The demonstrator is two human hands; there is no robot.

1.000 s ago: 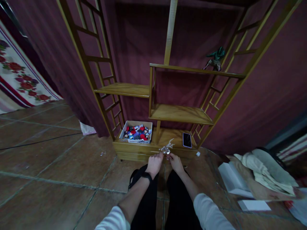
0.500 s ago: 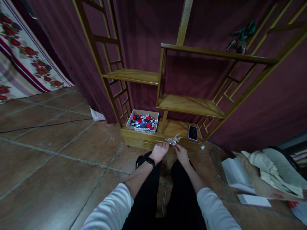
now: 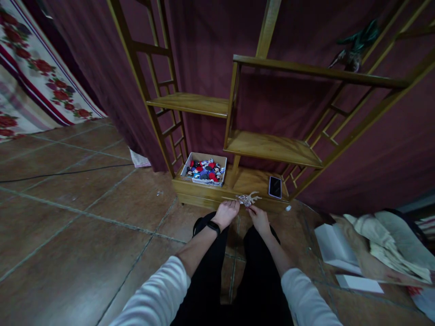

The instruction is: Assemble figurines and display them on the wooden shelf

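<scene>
- Black-trousered legs [image 3: 207, 267] are seen nearest, below two forearms clothed in white sleeves [image 3: 159, 290].
- The left grip [image 3: 228, 214], a bare hand with a black wristband [image 3: 214, 227], is curled narrowly, and the near left edge of a pale, branching object with clear, shiny parts [image 3: 245, 199] is held in it.
- The right grip [image 3: 258, 219] is pinched narrowly at the object's near right edge; the exact finger contact is too small to be made out.
- The object is thus held just beyond and between both grips, its pale branches pointed to the right.
- Beyond it, on the yellow-brown wooden shelf unit [image 3: 200, 194], a dark-screened phone with a pale edge [image 3: 275, 187] is laid at right, and an open white cardboard box [image 3: 217, 160] filled with red, black and blue figures [image 3: 205, 170] at left.
- Behind everything, a maroon curtain [image 3: 207, 50] is hung.
</scene>
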